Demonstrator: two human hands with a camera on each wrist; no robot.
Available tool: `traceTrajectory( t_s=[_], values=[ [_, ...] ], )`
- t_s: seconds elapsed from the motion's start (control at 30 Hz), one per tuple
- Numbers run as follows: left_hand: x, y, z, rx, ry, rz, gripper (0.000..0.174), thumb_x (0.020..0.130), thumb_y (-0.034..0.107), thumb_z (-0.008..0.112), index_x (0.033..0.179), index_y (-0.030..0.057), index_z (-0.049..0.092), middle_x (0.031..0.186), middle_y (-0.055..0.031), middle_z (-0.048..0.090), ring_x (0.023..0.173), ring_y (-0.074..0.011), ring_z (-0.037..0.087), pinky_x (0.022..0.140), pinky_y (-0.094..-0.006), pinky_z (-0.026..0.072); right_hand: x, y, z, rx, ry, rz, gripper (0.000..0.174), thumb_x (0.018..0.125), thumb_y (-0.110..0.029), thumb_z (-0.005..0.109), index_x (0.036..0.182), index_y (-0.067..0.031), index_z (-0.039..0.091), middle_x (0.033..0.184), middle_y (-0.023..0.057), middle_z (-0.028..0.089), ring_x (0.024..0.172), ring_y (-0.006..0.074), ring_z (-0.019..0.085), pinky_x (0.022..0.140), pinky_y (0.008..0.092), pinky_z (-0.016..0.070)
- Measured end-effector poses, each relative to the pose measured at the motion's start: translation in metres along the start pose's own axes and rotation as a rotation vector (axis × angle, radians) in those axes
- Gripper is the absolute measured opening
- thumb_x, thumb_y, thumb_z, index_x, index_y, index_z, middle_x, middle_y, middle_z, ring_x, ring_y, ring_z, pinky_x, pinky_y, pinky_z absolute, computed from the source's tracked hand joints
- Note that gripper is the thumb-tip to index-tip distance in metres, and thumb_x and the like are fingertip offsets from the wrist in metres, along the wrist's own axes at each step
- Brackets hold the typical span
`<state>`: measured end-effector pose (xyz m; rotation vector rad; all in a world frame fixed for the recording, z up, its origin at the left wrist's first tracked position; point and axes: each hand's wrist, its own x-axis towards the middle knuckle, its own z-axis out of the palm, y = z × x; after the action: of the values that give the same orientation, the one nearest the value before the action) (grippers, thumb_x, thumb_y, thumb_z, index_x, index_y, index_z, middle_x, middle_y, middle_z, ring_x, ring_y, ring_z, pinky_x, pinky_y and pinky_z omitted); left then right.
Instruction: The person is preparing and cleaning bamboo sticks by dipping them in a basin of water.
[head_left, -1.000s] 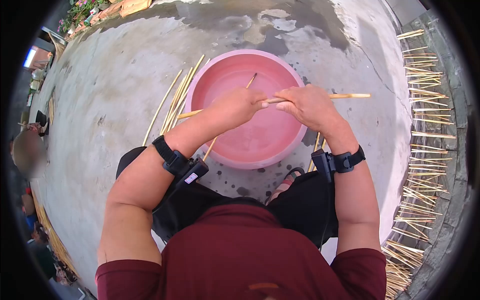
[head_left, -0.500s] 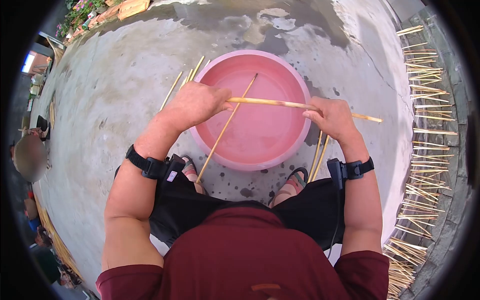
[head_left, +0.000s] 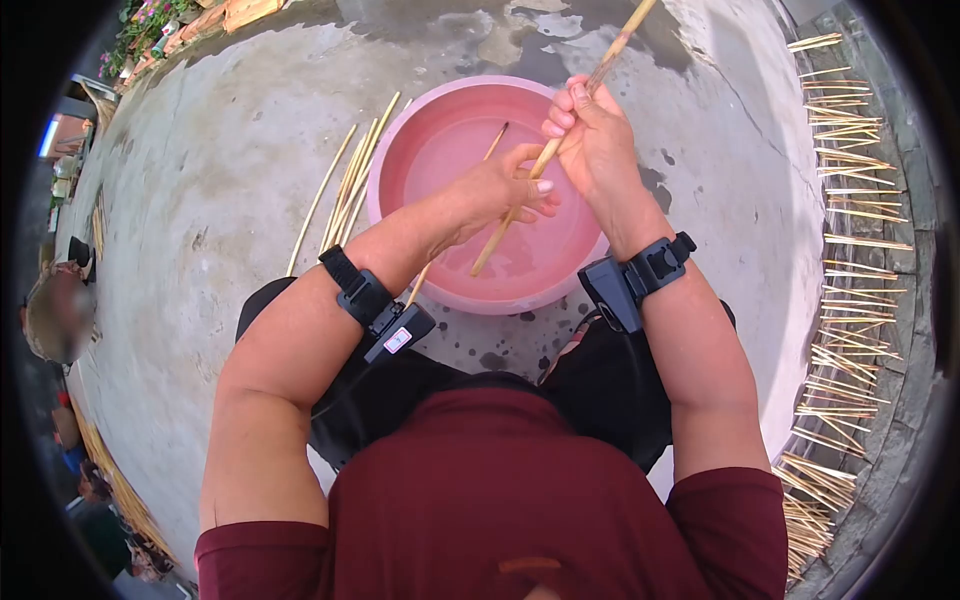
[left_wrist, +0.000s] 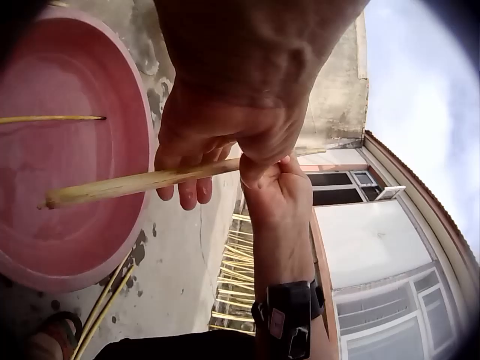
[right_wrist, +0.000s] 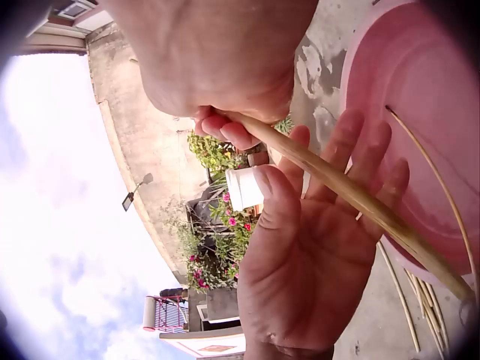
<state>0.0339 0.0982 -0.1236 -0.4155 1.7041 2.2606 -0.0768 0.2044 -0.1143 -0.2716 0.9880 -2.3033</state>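
A long pale stick (head_left: 490, 248) slants over the pink basin (head_left: 376, 190), its near end above the basin's inside. Fingers of the right hand (head_left: 600, 140) curl round the stick's middle, at the basin's far right edge. The left hand (head_left: 495, 192) is at the lower part of the stick, thumb apart from the fingers. In the right wrist view the left hand (right_wrist: 311, 259) shows its palm and spread, fairly straight fingers, with the stick (right_wrist: 360, 199) passing across them; contact is hard to tell. A thinner dark-tipped stick (head_left: 496, 140) leans across the basin.
Several sticks (head_left: 352, 185) lie on the concrete left of the basin. Many more sticks (head_left: 855, 240) stand in a long row along the right edge. A person with a hat (head_left: 50, 312) is at the far left; potted flowers (head_left: 150, 20) are at the upper left.
The held stick has swung from nearly level to a steep slant, its far end up. The right hand rose and moved left; the left hand moved right, its grip loosened to spread fingers.
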Motion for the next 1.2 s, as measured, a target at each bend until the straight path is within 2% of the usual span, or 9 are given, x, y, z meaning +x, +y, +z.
traceTrajectory(
  t_s=[0.1,0.27,0.43,0.53,0.63,0.77,0.87,1.07,1.2],
  values=[
    [0.009,-0.017,-0.002,-0.046,-0.131,-0.114,0.015,0.095,0.013,0.045,0.108,0.0072,0.048,0.070,0.0011,0.048,0.053,-0.0082,0.042,0.050,-0.0238,0.0370,0.008,0.008,-0.002,-0.044,0.018,0.053,0.014,0.098,-0.017,0.041,0.100,-0.0032,0.046,0.077,0.0047,0.046,0.067,0.0124,0.043,0.061,0.0267,0.0401],
    [0.007,-0.043,-0.028,0.034,0.118,-0.288,0.009,0.096,0.014,0.042,0.103,0.0100,0.046,0.065,0.0026,0.042,0.047,-0.0048,0.028,0.041,-0.0208,0.0225,0.007,0.049,-0.054,-0.956,0.227,0.101,0.044,0.090,-0.026,0.055,0.121,0.0038,0.046,0.110,0.0188,0.058,0.105,0.0291,0.057,0.087,0.0380,0.0455],
    [0.016,-0.139,-0.051,0.194,0.292,-0.555,0.015,0.094,0.016,0.047,0.107,0.0097,0.046,0.068,-0.0013,0.047,0.049,-0.0089,0.041,0.041,-0.0256,0.0343,-0.019,0.109,-0.145,-1.522,0.039,0.601,0.047,0.083,-0.024,0.061,0.119,0.0033,0.049,0.115,0.0255,0.057,0.109,0.0366,0.055,0.090,0.0389,0.0441],
    [0.046,-0.223,-0.071,0.655,0.331,-0.378,0.035,0.090,0.015,0.054,0.123,0.0086,0.047,0.082,-0.0092,0.058,0.070,-0.0184,0.059,0.060,-0.0348,0.0514,-0.028,0.149,-0.177,-1.280,0.323,0.445,0.046,0.083,-0.023,0.061,0.120,0.0014,0.049,0.112,0.0218,0.060,0.106,0.0336,0.057,0.088,0.0380,0.0453],
    [0.048,-0.196,-0.080,0.909,0.592,-0.051,0.042,0.088,0.017,0.057,0.128,0.0093,0.048,0.099,-0.0116,0.063,0.092,-0.0223,0.061,0.077,-0.0361,0.0502,-0.029,0.161,-0.185,-0.985,0.635,0.401,0.041,0.086,-0.022,0.058,0.120,0.0001,0.050,0.112,0.0184,0.059,0.105,0.0295,0.057,0.087,0.0362,0.0452],
    [0.075,-0.211,-0.160,0.630,0.792,0.027,0.034,0.090,0.022,0.053,0.119,0.0038,0.055,0.102,-0.0121,0.064,0.089,-0.0287,0.061,0.072,-0.0422,0.0492,-0.017,0.160,-0.212,-0.739,0.969,0.229,0.033,0.092,-0.017,0.050,0.121,-0.0017,0.049,0.116,0.0143,0.056,0.106,0.0231,0.054,0.089,0.0336,0.0429],
    [0.085,-0.234,-0.190,-0.029,0.952,-0.458,0.038,0.095,0.032,0.045,0.118,0.0029,0.052,0.105,-0.0136,0.063,0.089,-0.0288,0.062,0.073,-0.0453,0.0502,-0.007,0.202,-0.251,-0.509,1.135,0.109,0.030,0.096,-0.016,0.045,0.123,-0.0027,0.047,0.119,0.0125,0.054,0.109,0.0213,0.051,0.093,0.0326,0.0410],
    [0.115,-0.206,-0.131,-0.456,0.200,-0.793,0.052,0.096,0.050,0.034,0.115,0.0030,0.048,0.112,-0.0188,0.058,0.100,-0.0327,0.059,0.081,-0.0509,0.0490,0.022,0.257,-0.211,0.243,0.784,0.654,0.030,0.097,-0.017,0.043,0.123,-0.0037,0.048,0.120,0.0142,0.055,0.112,0.0245,0.053,0.095,0.0340,0.0416],
    [0.126,-0.208,-0.133,-0.142,0.151,-0.638,0.049,0.096,0.047,0.035,0.115,0.0035,0.049,0.112,-0.0154,0.058,0.099,-0.0291,0.058,0.082,-0.0466,0.0478,0.056,0.212,-0.183,-0.033,0.489,0.430,0.029,0.097,-0.018,0.044,0.119,-0.0014,0.052,0.120,0.0157,0.055,0.114,0.0255,0.052,0.096,0.0356,0.0407]
  ],
)
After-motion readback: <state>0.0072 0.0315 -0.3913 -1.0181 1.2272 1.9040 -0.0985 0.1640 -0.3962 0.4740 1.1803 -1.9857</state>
